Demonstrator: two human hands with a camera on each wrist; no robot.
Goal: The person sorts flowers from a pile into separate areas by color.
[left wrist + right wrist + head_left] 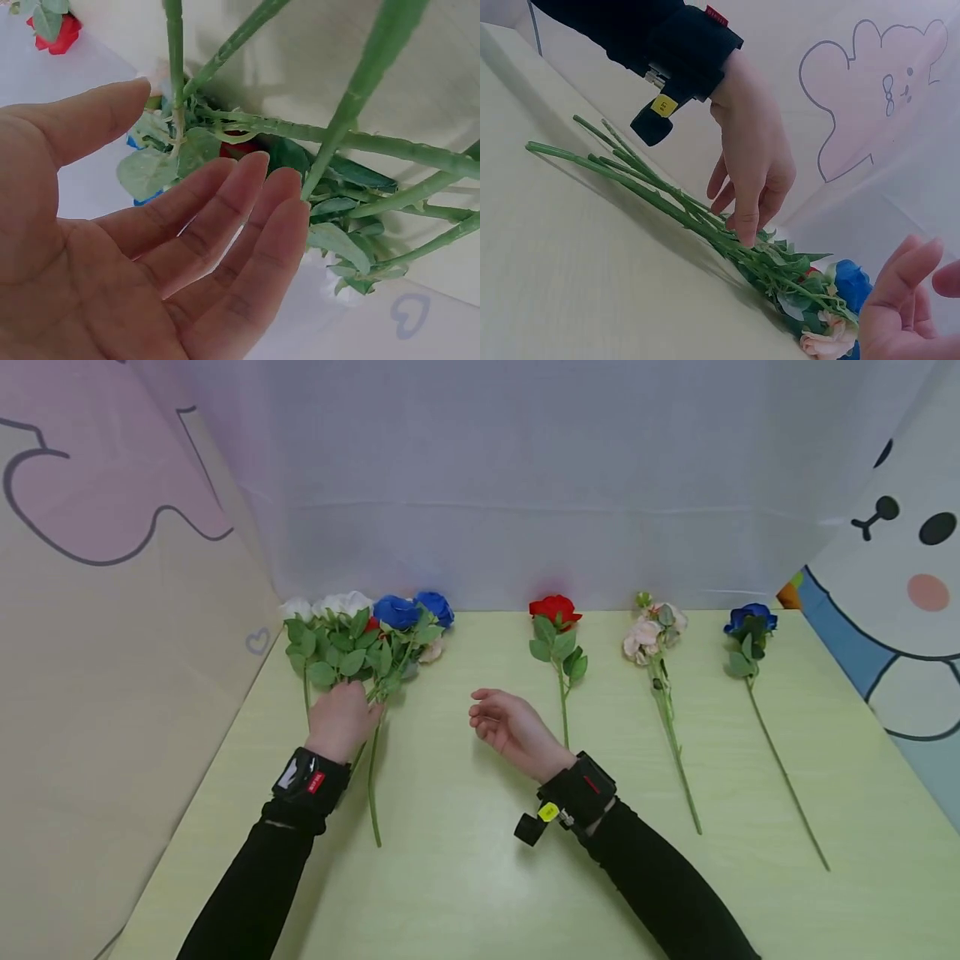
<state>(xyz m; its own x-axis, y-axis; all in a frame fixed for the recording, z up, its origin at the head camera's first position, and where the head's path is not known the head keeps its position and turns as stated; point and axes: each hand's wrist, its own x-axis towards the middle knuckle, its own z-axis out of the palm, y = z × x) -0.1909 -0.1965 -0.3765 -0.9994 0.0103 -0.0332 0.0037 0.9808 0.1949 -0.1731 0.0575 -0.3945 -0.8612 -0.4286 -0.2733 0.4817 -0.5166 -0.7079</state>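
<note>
A bunch of artificial roses [352,652] in white, blue, red and pink lies at the left, its green stems [652,196] pointing toward the near edge. My left hand [342,720] is over the stems just below the leaves. In the left wrist view the fingers [225,240] are extended and slightly bent, thumb apart, with nothing in the palm; the stems pass just beyond the fingertips. Right of the bunch, my right hand [517,731] is held above the table with loosely bent fingers and nothing in it. A single red rose [556,610] lies beyond that hand, its lower stem hidden by the wrist.
Further right on the pale table [465,877] lie a pale pink flower stem [645,639] and a blue rose [751,618] with a long stem. A white curtain [525,485] stands behind the far edge. Cartoon-printed cloth [112,652] borders the left side.
</note>
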